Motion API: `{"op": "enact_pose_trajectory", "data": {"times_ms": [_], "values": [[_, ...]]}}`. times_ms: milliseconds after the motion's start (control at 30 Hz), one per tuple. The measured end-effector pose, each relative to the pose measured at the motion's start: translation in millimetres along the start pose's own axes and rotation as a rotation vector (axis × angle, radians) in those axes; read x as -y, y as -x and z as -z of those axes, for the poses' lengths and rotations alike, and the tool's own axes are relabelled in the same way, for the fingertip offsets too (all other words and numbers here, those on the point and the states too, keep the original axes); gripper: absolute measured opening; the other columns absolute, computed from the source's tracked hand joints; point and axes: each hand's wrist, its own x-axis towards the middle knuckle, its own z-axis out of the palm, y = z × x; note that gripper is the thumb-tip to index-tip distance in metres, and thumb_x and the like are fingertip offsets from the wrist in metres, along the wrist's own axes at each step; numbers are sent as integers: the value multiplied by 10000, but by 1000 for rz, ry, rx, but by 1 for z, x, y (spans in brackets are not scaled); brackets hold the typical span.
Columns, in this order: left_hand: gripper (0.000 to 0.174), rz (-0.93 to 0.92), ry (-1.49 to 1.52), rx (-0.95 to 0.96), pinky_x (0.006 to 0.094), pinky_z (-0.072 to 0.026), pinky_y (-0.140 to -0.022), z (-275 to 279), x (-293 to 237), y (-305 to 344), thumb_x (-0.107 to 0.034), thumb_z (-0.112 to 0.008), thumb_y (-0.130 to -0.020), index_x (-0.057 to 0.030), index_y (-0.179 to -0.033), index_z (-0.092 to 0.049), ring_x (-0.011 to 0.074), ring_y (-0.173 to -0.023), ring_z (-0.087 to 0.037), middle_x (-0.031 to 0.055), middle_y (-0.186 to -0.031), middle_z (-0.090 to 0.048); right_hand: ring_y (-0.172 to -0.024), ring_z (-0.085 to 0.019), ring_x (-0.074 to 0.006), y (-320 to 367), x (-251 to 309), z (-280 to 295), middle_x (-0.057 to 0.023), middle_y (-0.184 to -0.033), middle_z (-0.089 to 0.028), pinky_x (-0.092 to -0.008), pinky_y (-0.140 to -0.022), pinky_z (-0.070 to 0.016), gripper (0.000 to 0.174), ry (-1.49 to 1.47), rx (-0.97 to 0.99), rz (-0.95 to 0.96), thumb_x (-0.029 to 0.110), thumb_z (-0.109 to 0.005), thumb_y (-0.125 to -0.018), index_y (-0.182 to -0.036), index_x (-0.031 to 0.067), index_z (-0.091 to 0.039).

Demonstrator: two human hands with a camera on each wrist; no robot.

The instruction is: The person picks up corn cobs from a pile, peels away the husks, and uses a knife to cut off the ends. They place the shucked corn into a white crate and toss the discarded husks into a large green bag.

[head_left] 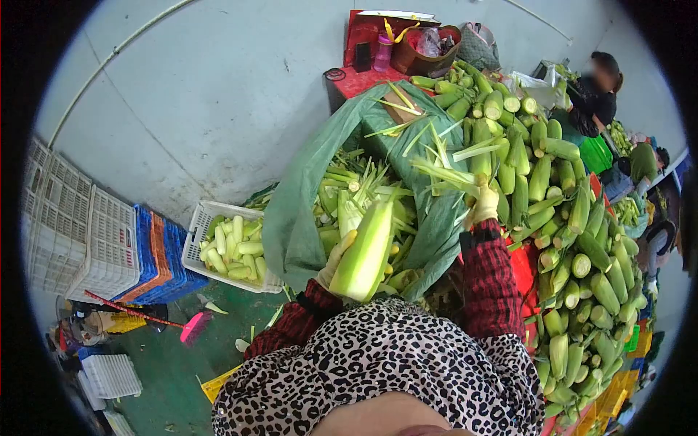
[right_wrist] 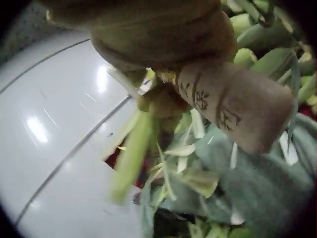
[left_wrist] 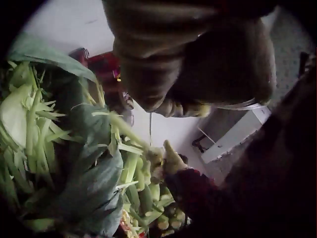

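In the head view my gloved left hand (head_left: 336,260) grips a large pale-green ear of corn (head_left: 363,254), its thumb along the near side. Below the ear lies a green sack (head_left: 291,225), spread wide and full of stripped husks (head_left: 349,178). My gloved right hand (head_left: 483,203) is raised at the sack's right edge. A wooden-handled knife (right_wrist: 237,106) is in its grip, with engraved characters on the handle and the blade mostly hidden. Long green husk strips (right_wrist: 131,163) hang from the fingers of this hand. The left wrist view shows mainly the glove's dark back (left_wrist: 163,54).
A big heap of unhusked corn (head_left: 582,269) fills the right side on a red surface. Left of the sack stands a white crate (head_left: 190,251) with trimmed ears. Stacked crates (head_left: 109,232) line the left wall. Other people (head_left: 603,94) are at the far right.
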Motion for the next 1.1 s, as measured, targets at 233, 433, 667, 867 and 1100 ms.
{"op": "enact_pose_trajectory", "data": {"times_ms": [233,433,667,867,1100], "values": [[663,-143,-419,-202,320,-480,-939,26,-13,-43,-529,-486,-958,-53,-1414,-417,154,-1087,-576,89,-1282,-575,-454,-478,-72,181,4,-74,-26,-704,-623,-214,-393,-353,474,77,742,-296,434,-704,-848,-1060,18,-628],[715,-252,-965,-592,287,-434,-960,39,9,-77,-362,-720,-856,-56,-1419,-405,160,-1131,-538,74,-1272,-570,-514,-559,-93,173,-5,-59,-24,-701,-634,-223,-470,-451,345,180,707,-197,311,-733,-819,-954,7,-640],[715,-343,-1162,-577,288,-413,-987,66,21,-76,-305,-750,-839,-52,-1414,-410,153,-1132,-538,75,-1262,-578,-497,-533,-88,172,-5,-47,-22,-687,-620,-212,-446,-409,226,221,696,-247,182,-702,-784,-899,-1,-635],[648,-282,-1145,-457,287,-417,-981,48,16,-73,-304,-685,-897,-28,-1410,-403,158,-1152,-524,83,-1285,-564,-447,-507,-96,165,-28,-52,-28,-635,-593,-221,-392,-371,122,91,523,-126,85,-629,-793,-882,2,-636],[675,-277,-967,-525,313,-421,-986,56,1,-72,-348,-662,-906,-8,-1417,-380,189,-1189,-508,123,-1311,-540,-377,-486,-129,172,-6,-39,-43,-607,-609,-265,-340,-366,110,29,531,-358,91,-606,-799,-863,18,-658]]}}
